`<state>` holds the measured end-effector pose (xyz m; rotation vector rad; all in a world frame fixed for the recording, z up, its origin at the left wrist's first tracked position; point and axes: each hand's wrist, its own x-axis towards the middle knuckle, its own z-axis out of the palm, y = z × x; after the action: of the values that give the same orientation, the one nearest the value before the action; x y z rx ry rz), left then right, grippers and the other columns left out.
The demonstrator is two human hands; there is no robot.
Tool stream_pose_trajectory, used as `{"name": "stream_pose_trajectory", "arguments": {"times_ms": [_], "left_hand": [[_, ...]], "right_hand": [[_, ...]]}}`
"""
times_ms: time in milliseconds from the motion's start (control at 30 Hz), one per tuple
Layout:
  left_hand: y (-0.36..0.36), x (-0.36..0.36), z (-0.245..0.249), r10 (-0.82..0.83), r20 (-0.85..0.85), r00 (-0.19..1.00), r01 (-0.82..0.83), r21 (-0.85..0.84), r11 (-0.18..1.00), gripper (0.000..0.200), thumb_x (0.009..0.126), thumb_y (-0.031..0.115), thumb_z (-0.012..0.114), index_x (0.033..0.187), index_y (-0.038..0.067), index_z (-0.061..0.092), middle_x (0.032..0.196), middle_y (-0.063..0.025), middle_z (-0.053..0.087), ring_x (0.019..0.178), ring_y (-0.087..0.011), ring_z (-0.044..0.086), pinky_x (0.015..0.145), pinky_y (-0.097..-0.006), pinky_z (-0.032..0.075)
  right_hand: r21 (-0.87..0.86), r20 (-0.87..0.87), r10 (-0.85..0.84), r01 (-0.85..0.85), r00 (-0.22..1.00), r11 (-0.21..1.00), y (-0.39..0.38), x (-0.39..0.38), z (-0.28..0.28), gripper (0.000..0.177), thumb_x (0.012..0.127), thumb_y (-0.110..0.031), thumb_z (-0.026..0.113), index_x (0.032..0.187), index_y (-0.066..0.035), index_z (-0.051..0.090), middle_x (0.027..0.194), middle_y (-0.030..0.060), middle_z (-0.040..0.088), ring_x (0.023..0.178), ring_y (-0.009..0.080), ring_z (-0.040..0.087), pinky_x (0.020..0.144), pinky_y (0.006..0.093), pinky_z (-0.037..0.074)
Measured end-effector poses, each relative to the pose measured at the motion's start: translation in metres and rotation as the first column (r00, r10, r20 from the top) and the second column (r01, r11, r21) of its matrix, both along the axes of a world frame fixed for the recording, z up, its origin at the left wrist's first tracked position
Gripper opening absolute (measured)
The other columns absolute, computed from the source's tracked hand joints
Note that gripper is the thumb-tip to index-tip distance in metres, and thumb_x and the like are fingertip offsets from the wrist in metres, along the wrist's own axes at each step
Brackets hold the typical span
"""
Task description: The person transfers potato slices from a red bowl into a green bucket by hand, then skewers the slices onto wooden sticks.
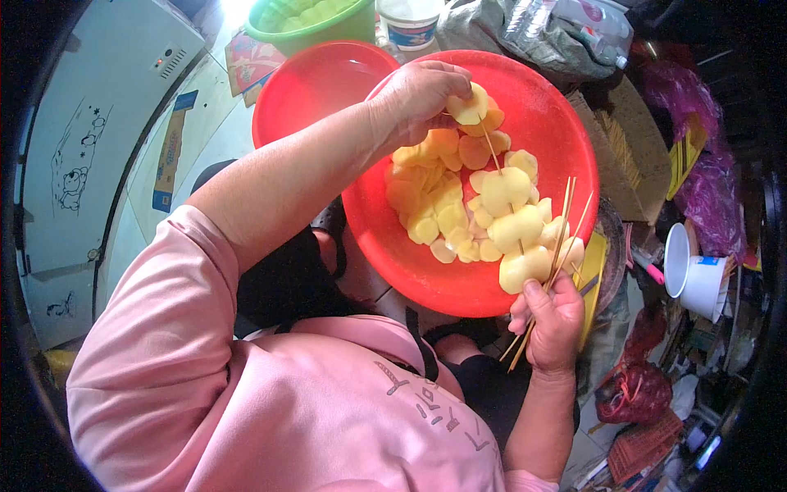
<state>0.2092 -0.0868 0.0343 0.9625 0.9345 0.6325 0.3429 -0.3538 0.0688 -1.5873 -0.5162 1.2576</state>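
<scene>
A large red basin [574, 148] holds a heap of thin yellow potato slices [438, 205]. My left hand [422, 94], over the far part of the basin, pinches a potato slice [467, 105] at the tip of a wooden skewer [490, 149]. Lower on that skewer sit several threaded slices [518, 228], spaced apart. My right hand [551, 318] is closed around the skewer's lower end at the near right rim. Several bare bamboo skewers [566, 217] stick out of the same hand, above and below the fist.
Behind stand a second red basin [299, 90], a green tub [328, 31] and a white bucket [410, 25]. To the right are a cardboard box [627, 156], a white container [701, 279] and a red net bag [635, 394]. A white cabinet [106, 123] stands left.
</scene>
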Motion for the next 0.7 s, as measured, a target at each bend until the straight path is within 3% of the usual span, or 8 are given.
{"name": "stream_pose_trajectory", "arguments": {"times_ms": [700], "left_hand": [[-0.001,0.003,0.005,0.003,0.021,1.0,-0.002,-0.048,0.999,0.02,0.081,0.009,0.06,0.101,0.005,0.057,0.094,-0.0063,0.062,0.084,-0.0203,0.063,0.071,-0.0346,0.054]], "right_hand": [[0.015,-0.008,-0.01,0.01,1.0,1.0,0.001,0.0,0.002,0.016,0.089,-0.016,0.056,0.097,-0.002,0.054,0.062,0.003,0.057,0.044,0.0065,0.049,0.04,0.0172,0.04]]}}
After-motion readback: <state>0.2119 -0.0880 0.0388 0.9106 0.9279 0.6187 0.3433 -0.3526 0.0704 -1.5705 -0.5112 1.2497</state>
